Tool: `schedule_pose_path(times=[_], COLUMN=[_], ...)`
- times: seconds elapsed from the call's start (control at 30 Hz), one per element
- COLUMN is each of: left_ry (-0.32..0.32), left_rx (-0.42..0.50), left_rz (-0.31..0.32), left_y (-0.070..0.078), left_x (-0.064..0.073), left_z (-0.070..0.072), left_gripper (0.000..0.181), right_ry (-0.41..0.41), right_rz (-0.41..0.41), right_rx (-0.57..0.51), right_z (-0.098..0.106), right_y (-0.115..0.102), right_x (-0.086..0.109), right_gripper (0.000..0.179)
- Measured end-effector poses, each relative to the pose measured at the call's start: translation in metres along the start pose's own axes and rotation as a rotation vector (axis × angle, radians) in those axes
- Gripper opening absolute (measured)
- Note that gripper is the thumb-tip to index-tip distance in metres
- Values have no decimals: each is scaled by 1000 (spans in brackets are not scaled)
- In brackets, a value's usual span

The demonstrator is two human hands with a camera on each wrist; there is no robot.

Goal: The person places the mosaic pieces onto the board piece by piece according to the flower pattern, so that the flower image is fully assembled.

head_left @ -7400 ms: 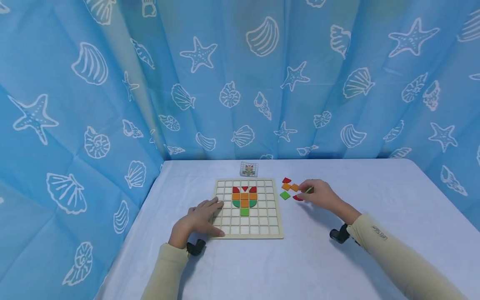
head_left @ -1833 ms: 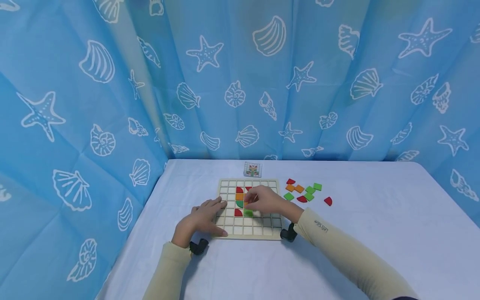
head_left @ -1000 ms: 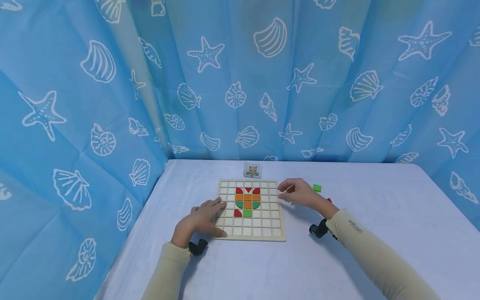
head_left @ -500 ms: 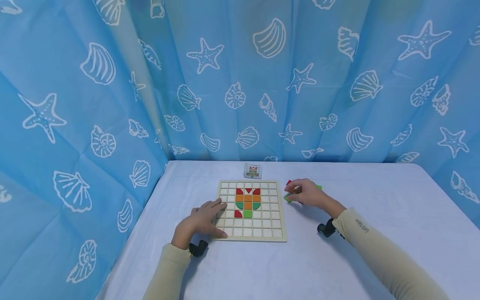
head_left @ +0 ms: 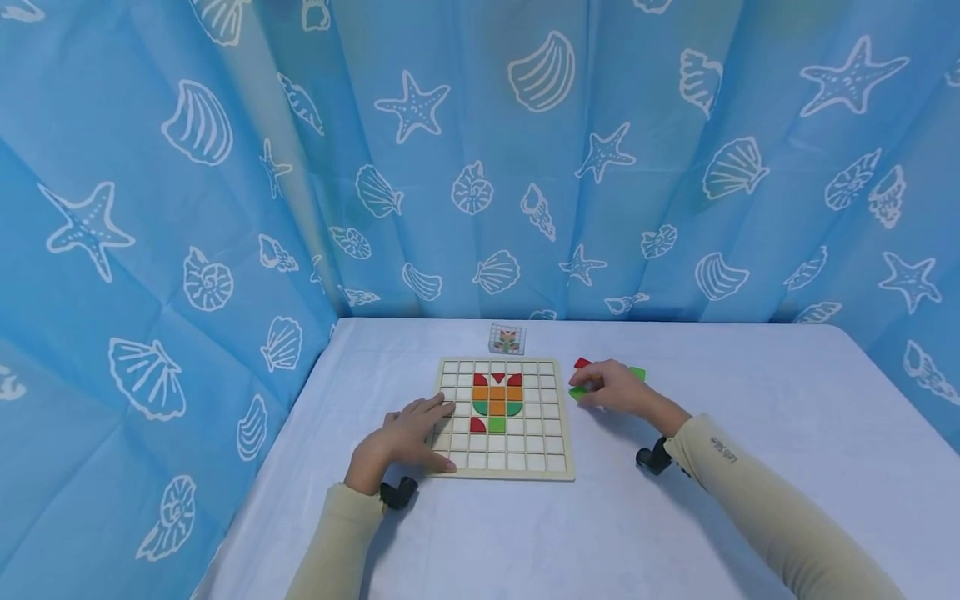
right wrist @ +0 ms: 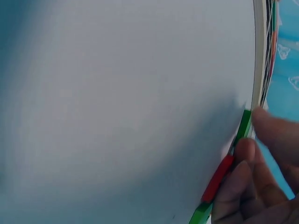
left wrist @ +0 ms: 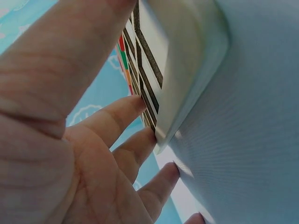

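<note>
Lying splayed, the left hand [head_left: 405, 437] touches the board [head_left: 502, 476]; the right hand [head_left: 617, 388] curls over tiles [right wrist: 218, 178], grip unclear.

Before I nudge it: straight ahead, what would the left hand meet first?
Probably the coloured tiles on the board; whether the left hand would catch or pass over them is unclear.

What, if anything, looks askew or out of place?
Nothing visible looks spilled or damaged. The pattern on the board is lopsided: the lowest red piece sits left of the light-green square, with no partner on its right.
</note>
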State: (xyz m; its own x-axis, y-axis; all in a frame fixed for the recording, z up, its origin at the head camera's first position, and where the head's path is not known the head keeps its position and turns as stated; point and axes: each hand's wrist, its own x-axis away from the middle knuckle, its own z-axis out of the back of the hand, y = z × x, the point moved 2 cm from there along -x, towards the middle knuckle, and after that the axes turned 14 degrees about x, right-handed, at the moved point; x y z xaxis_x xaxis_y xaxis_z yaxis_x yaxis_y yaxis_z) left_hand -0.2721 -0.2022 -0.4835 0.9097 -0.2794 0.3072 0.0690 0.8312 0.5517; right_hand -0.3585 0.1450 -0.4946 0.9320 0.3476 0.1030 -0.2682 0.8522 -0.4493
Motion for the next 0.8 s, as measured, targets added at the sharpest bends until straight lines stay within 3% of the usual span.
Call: schedule_pose_path(times=[0.27,0.67,0.8], left_ry=[-6,5,2], left_rx=[-3,14,25], left_rz=[13,18,17], left_y=[0,3,3], left_x=[0,1,2], left_z=[0,0,0], left_gripper=[100,100,100], right_ry=[26,2,34], right_rz=[25,14,15], right_rx=[109,123,121], right_z=[-4,0,6], right_y=[-4,-3,-6], right_x=[-3,-2,2], right_gripper=[27,19,16])
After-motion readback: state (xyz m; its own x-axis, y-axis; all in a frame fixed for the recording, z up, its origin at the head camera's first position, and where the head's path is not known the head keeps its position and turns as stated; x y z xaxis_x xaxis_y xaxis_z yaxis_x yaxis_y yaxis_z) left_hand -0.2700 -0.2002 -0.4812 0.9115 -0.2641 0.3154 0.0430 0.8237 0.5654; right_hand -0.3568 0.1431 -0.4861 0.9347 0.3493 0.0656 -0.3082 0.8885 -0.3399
